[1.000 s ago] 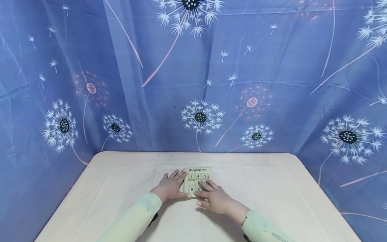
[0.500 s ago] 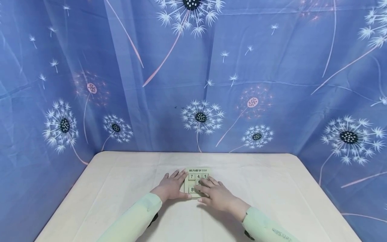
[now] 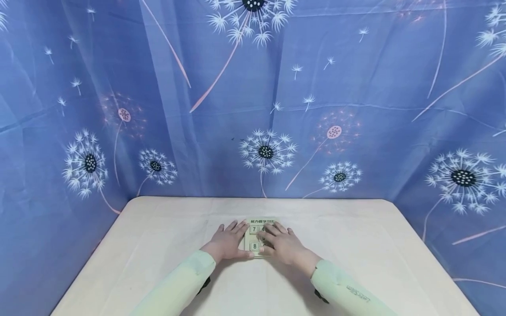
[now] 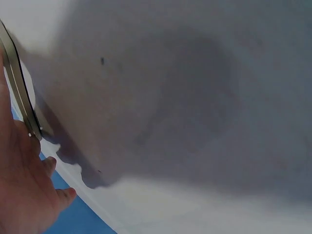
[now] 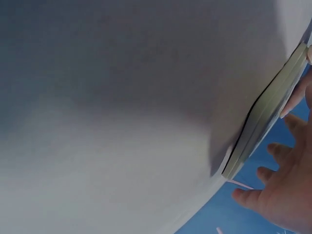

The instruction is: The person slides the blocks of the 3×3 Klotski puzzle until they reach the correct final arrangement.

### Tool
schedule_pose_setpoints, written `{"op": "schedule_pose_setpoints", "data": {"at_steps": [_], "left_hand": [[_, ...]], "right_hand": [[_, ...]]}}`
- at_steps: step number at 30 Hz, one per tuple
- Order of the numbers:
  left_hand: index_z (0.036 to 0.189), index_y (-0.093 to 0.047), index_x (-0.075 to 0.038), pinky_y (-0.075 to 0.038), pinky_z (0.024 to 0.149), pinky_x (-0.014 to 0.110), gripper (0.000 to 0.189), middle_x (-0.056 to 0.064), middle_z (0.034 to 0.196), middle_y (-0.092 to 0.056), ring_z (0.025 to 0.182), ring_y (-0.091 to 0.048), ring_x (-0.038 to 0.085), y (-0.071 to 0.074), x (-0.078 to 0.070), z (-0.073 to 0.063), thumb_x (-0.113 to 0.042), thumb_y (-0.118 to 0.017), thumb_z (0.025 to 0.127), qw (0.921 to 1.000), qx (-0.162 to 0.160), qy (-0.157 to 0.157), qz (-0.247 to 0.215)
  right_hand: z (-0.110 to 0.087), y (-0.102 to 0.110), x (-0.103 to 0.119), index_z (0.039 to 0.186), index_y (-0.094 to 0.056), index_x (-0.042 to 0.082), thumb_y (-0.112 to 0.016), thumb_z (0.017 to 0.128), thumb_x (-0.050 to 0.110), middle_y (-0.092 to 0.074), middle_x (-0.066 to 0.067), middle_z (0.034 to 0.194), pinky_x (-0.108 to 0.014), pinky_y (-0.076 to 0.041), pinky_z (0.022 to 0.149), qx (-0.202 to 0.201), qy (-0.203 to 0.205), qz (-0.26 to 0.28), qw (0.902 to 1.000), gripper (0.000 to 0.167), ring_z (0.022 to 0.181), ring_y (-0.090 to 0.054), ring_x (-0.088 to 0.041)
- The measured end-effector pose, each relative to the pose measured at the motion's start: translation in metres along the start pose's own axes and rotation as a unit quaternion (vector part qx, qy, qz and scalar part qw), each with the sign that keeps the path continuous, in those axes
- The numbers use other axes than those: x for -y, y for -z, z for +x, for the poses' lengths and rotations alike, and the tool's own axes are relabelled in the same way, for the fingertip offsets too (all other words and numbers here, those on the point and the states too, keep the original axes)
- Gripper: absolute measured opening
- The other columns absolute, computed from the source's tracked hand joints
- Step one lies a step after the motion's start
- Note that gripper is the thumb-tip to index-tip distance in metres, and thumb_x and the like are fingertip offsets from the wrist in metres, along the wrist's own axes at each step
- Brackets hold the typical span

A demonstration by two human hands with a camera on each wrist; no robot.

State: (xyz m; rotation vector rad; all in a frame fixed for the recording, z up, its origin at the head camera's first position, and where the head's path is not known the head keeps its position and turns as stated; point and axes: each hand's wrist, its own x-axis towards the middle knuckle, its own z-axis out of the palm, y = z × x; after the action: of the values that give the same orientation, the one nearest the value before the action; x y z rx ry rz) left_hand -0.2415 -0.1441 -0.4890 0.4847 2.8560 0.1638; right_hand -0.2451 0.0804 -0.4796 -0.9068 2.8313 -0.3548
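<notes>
A pale green number sliding puzzle (image 3: 253, 238) lies flat on the table, with Chinese lettering across its top. The tiles 7 (image 3: 254, 229) and 8 (image 3: 254, 246) show at its left, with a bare slot between them. Along the left side, my left hand (image 3: 228, 243) rests on the edge, fingers extended and thumb near the lower corner. My right hand (image 3: 286, 245) lies over the right part, its fingers spread across the tiles and hiding most of them. Both wrist views catch only the puzzle's side (image 4: 22, 87), seen edge-on beside each hand.
The cream table (image 3: 178, 215) spreads out around the puzzle. Behind it and at both sides hangs a blue curtain (image 3: 221, 87) printed with dandelions. Both forearms wear pale green sleeves (image 3: 178, 281).
My right hand has moved up over the puzzle, so its fingers now cover the upper right tiles. The left hand keeps its place on the edge. The head view has shifted slightly.
</notes>
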Motion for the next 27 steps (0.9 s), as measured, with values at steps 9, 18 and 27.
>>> {"op": "schedule_pose_setpoints", "data": {"at_steps": [9, 18, 27], "left_hand": [[0.163, -0.030, -0.018, -0.027, 0.129, 0.057, 0.098, -0.001, 0.172, -0.028, 0.159, -0.027, 0.026, 0.0050, -0.0053, -0.0025, -0.075, -0.060, 0.088, 0.9998, -0.002, 0.005, 0.019], [0.163, -0.029, -0.019, -0.025, 0.129, 0.057, 0.097, -0.001, 0.172, -0.027, 0.161, -0.024, 0.026, 0.0029, -0.0034, -0.0007, -0.076, -0.056, 0.089, 0.9991, -0.003, -0.002, 0.043], [0.163, -0.030, -0.020, -0.026, 0.129, 0.057, 0.098, -0.003, 0.172, -0.027, 0.161, -0.024, 0.024, 0.0032, -0.0036, -0.0018, -0.076, -0.059, 0.088, 0.9995, -0.007, 0.002, 0.032]], "right_hand": [[0.0058, -0.0011, 0.0009, 0.151, -0.052, 0.022, -0.053, 0.103, 0.050, -0.039, -0.013, 0.165, -0.074, -0.031, 0.118, 0.008, -0.014, -0.008, 0.9998, 0.056, 0.154, -0.031, -0.044], [0.0073, -0.0046, 0.0014, 0.150, -0.054, 0.023, -0.055, 0.102, 0.050, -0.040, -0.013, 0.165, -0.075, -0.031, 0.118, 0.003, -0.023, 0.003, 0.9997, 0.055, 0.155, -0.031, -0.044], [0.0044, -0.0044, 0.0046, 0.147, -0.057, 0.022, -0.058, 0.100, 0.050, -0.037, -0.012, 0.166, -0.075, -0.029, 0.118, -0.012, -0.021, 0.012, 0.9996, 0.054, 0.155, -0.029, -0.044]]}}
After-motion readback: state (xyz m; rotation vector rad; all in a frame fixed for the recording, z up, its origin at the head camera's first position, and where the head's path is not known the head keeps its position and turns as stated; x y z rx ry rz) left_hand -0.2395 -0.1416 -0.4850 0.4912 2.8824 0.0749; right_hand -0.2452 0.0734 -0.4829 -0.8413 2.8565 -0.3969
